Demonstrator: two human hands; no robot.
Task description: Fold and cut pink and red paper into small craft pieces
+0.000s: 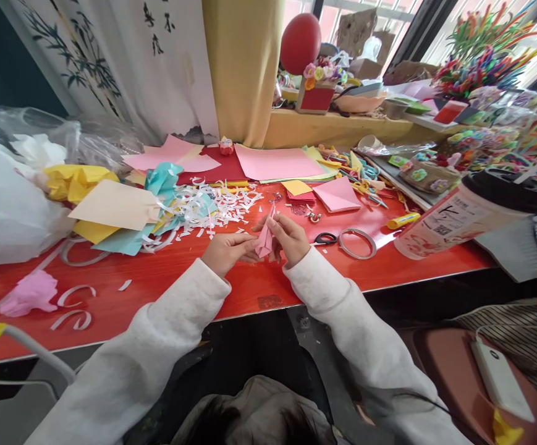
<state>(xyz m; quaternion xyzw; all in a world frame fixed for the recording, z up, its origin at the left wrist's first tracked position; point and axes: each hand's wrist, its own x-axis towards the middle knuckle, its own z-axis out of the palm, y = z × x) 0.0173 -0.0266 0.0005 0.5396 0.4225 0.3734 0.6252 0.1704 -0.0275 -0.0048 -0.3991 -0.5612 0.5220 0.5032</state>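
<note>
Head view: my white sleeves [175, 315] reach over the near edge of the red table [245, 293].
Pink fold [264, 241]: between my two hands, just left of the scissors [326, 238].
Left hand [224, 252]: my thumb and fingers pinch the fold's left side, near its wider end.
Right hand [292, 240]: my thumb and forefinger pinch its right side, nearer the narrow tip; I cannot tell how the partly hidden lower fingers sit.
Ring [374, 246]: flat, just right of the scissors.
Cup [453, 216]: farther right of the scissors, black lid on.
Pink paper [337, 195]: beyond the scissors.
Shreds [224, 207]: heaped left of the scissors and beyond, mostly white.
</note>
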